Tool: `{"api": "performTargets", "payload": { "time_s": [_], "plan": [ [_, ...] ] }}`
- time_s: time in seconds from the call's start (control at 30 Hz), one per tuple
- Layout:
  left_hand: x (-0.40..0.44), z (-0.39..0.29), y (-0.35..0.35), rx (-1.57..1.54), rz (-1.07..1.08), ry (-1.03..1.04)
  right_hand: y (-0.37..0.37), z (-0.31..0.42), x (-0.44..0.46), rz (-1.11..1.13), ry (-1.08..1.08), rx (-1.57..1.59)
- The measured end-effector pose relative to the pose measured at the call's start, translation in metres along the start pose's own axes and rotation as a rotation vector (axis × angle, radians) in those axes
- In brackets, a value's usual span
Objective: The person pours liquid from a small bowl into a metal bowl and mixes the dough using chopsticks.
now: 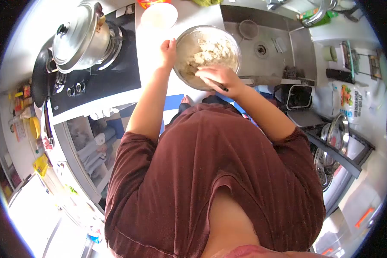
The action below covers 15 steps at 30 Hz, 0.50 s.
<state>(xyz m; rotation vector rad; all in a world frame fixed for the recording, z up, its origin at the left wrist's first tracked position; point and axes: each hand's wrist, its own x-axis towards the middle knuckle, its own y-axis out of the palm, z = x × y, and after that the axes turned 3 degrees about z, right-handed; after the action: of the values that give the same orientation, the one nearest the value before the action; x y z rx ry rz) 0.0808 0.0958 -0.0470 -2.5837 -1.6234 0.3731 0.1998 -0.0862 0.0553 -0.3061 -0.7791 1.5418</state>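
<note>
A round metal mixing bowl (187,81) sits at the counter's edge beside the sink. Lumpy, pale dough (213,50) and loose flour lie inside it. My left hand (168,52) grips the bowl's left rim, thumb up. Over the bowl's near side, my right hand (219,78) is closed round a thin utensil with a dark handle end (222,87). The utensil's working end is hidden under my fingers and in the dough, so its kind is unclear.
Left of the bowl, a lidded steel pot (79,41) stands on the black stove (94,81). A pale round plate or bowl (159,16) lies behind. To the right is a steel sink (279,26) holding a strainer-like round item (248,30). Pot lids (337,133) stand in a rack.
</note>
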Motion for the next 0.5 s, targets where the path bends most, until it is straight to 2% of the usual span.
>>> {"api": "performTargets", "payload": {
  "time_s": [0.07,0.2,0.3,0.33,0.43,0.5],
  "plan": [
    [0.004,0.007,-0.001,-0.016,0.018,0.032,-0.006,-0.003,0.008,-0.042,0.008,0.042],
    [0.009,0.017,-0.005,-0.061,0.067,0.011,-0.007,-0.02,0.009,-0.205,0.289,0.176],
    [0.009,0.016,-0.001,-0.033,0.001,0.039,-0.023,-0.026,0.006,-0.383,0.481,0.226],
    [0.009,0.018,-0.001,-0.043,-0.007,0.043,-0.029,-0.026,0.004,-0.36,0.629,0.356],
    [0.01,0.018,0.001,-0.045,-0.019,0.048,-0.045,-0.012,0.008,-0.454,0.606,0.238],
    [0.006,0.012,-0.001,-0.006,-0.012,0.037,-0.041,-0.009,0.014,-0.417,0.548,0.155]
  ]
}}
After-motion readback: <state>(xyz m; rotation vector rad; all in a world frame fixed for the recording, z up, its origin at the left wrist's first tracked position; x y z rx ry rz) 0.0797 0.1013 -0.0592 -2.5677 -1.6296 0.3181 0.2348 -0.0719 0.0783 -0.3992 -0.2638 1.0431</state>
